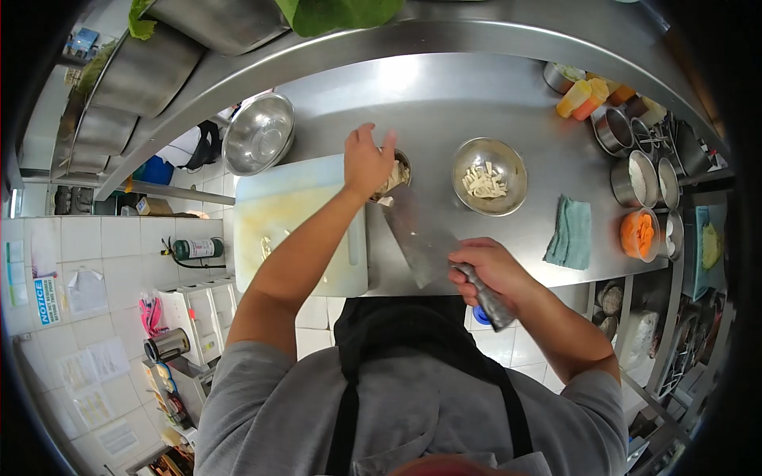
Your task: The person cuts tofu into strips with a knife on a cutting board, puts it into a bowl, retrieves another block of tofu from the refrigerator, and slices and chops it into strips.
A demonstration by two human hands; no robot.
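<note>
My right hand (484, 274) is closed round the handle of a cleaver (417, 238), whose broad blade points up and left, its tip near a small metal bowl (405, 165). That bowl holds pale cut pieces and stands against the right edge of the white cutting board (302, 194). Over the bowl's left side is my left hand (369, 166), fingers apart; whether anything is under its palm is hidden. A few pale scraps (266, 247) lie on the board. To the right, a larger metal bowl (514, 181) holds pale strips (484, 182).
An empty steel bowl (259, 135) stands behind the board. On the right are a folded green cloth (569, 232), a tub of orange pieces (637, 233), metal containers (633, 181) and orange-topped bottles (583, 97). A steel shelf edge (444, 36) arches above the counter.
</note>
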